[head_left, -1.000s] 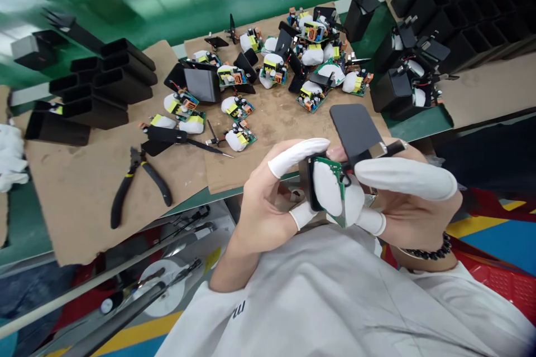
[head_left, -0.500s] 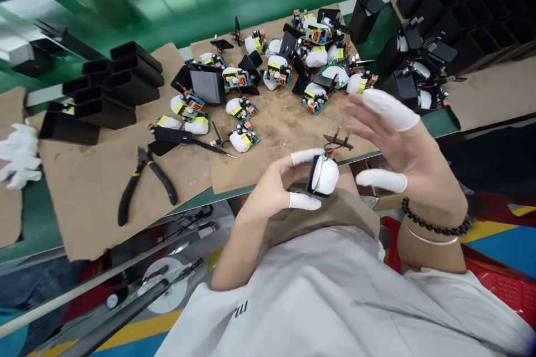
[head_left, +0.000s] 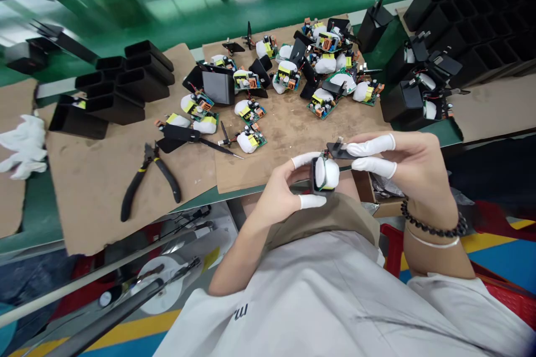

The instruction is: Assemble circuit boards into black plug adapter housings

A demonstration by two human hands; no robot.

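My left hand, with white finger cots on thumb and finger, is wrapped round a black charger case. A circuit board with a white-covered lump sticks out of the case's mouth. Between the cot-covered thumb and finger of my right hand is a black plug cover with metal prongs, just above and right of the case. Thin wires seem to run from the board to the cover. Both hands are over my lap, at the bench's front edge.
Several circuit boards with white lumps lie on the cardboard. Cutting pliers and tweezers lie to the left. Empty black cases stand at left, more cases at right. A white glove lies far left.
My right hand, spread and apart before, has come down and closed on the plug cover. The cover has turned in its grip. My left hand still holds the case, shifted slightly right.
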